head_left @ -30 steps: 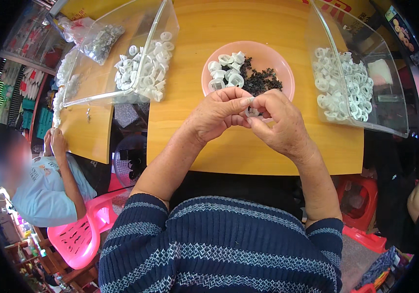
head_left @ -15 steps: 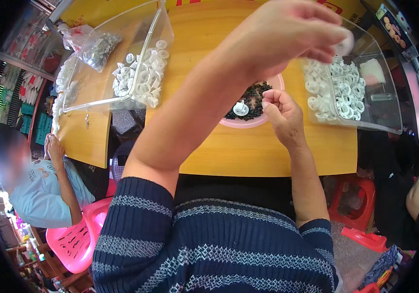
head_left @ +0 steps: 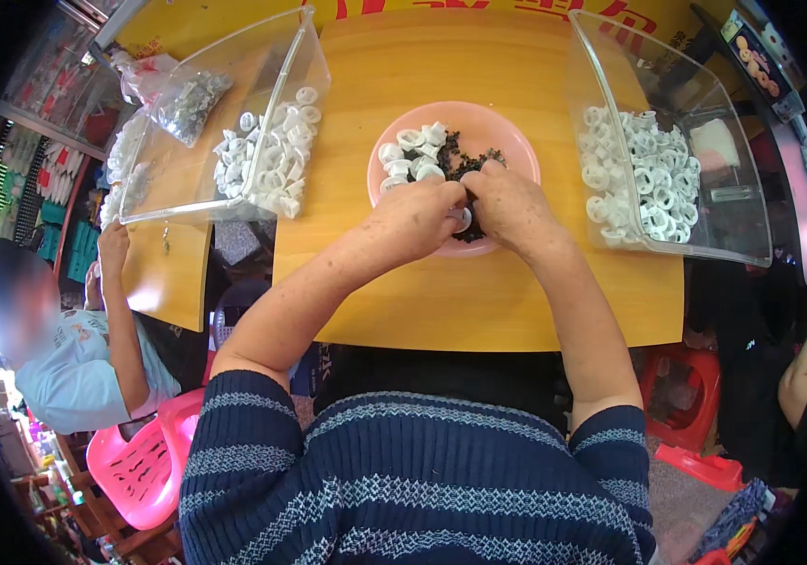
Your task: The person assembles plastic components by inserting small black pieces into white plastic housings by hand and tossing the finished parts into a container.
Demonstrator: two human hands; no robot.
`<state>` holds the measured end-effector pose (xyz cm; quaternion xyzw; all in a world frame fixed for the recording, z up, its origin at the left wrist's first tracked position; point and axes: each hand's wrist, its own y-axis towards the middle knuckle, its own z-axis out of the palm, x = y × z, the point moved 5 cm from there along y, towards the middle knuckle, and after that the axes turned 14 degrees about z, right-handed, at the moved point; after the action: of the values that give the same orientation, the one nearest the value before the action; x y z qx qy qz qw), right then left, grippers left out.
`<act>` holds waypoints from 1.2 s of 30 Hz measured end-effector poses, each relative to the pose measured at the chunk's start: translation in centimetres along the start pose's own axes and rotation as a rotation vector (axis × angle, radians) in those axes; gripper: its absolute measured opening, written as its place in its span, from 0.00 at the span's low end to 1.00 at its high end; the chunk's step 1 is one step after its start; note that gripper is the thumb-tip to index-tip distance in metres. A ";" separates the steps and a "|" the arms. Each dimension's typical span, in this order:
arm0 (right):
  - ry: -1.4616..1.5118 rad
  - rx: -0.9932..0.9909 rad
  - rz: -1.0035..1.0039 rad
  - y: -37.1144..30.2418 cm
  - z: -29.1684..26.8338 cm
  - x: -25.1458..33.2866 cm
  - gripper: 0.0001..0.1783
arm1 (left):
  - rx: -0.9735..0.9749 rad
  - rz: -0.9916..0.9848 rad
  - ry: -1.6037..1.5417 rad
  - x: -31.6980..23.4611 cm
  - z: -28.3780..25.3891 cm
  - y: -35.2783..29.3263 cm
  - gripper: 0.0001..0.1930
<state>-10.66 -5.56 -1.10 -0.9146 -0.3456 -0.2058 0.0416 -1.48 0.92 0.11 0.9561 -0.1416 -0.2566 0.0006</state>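
Note:
My left hand (head_left: 422,215) and my right hand (head_left: 514,209) meet over the near side of a round pink tray (head_left: 524,141). Between them a small white round plastic part (head_left: 462,219) shows at my left fingertips, which are closed on it. My right fingers are pinched together right beside it; whatever they hold is hidden. Many small black pieces (head_left: 453,146) lie loose in the tray. On its left side sits a pile of white plastic parts (head_left: 413,151), partly behind my left hand.
A clear bin (head_left: 276,104) of white parts stands at the left, with a bag of small metallic pieces (head_left: 192,104). Another clear bin (head_left: 742,207) holding white rings (head_left: 653,179) stands at the right. A person in light blue (head_left: 83,367) sits at the left near a pink chair (head_left: 145,471).
My left hand has come back from above the right bin, where it held a white ring, to the tray. My right hand has moved slightly left to meet it.

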 end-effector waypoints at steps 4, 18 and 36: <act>0.035 0.040 0.006 0.8 0.9 -0.7 0.05 | -0.273 -0.216 -0.977 2.5 -2.2 -1.0 0.06; 1.359 0.270 0.435 -0.8 -1.0 -2.1 0.06 | -0.407 -0.253 -1.654 1.9 -0.1 0.2 0.10; 0.960 0.156 0.290 1.5 -3.1 -0.2 0.06 | -0.472 -0.261 -1.125 2.9 -1.4 1.0 0.07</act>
<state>-10.91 -7.46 1.70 -0.7497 -0.1716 -0.5685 0.2922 1.36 -0.94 -0.07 0.6579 0.0582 -0.7433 0.1060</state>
